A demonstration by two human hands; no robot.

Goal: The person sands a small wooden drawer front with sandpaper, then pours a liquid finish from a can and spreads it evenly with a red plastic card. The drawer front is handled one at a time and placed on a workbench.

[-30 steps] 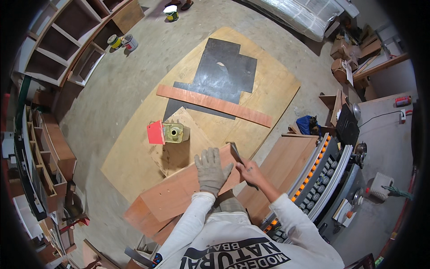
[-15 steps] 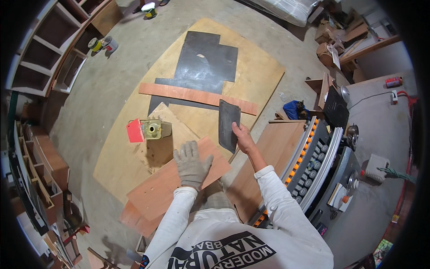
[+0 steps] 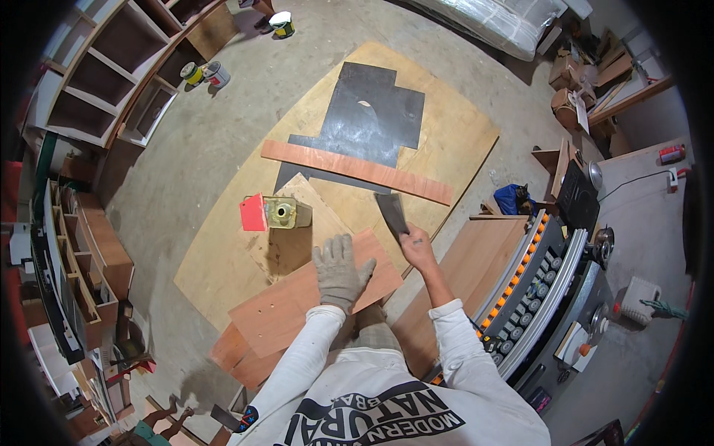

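Note:
My left hand (image 3: 338,273), in a grey work glove, lies with fingers spread on a reddish-brown wooden board (image 3: 271,325). My bare right hand (image 3: 416,247) grips one end of a dark grey, thin sheet piece (image 3: 390,211), held up and tilted so its face looks narrow. Just beyond the gloved hand stands a square metal can (image 3: 295,213) with an open spout. A red flat piece (image 3: 253,212) sits against the can's left side. Under the can is a pale wooden board (image 3: 325,215).
A large plywood sheet (image 3: 216,279) carries a dark cut sheet (image 3: 372,111) and a long wooden strip (image 3: 357,172). To my right stands a unit with orange-trimmed rows of knobs (image 3: 520,297). Shelving (image 3: 111,82) and paint tins (image 3: 216,74) are at far left. Another person's limbs (image 3: 172,420) show at lower left.
The dark sheet piece in my right hand has turned from broad face to a narrow angle. The whole view has shifted, with the scene sitting farther right and lower. My left hand stays on the board.

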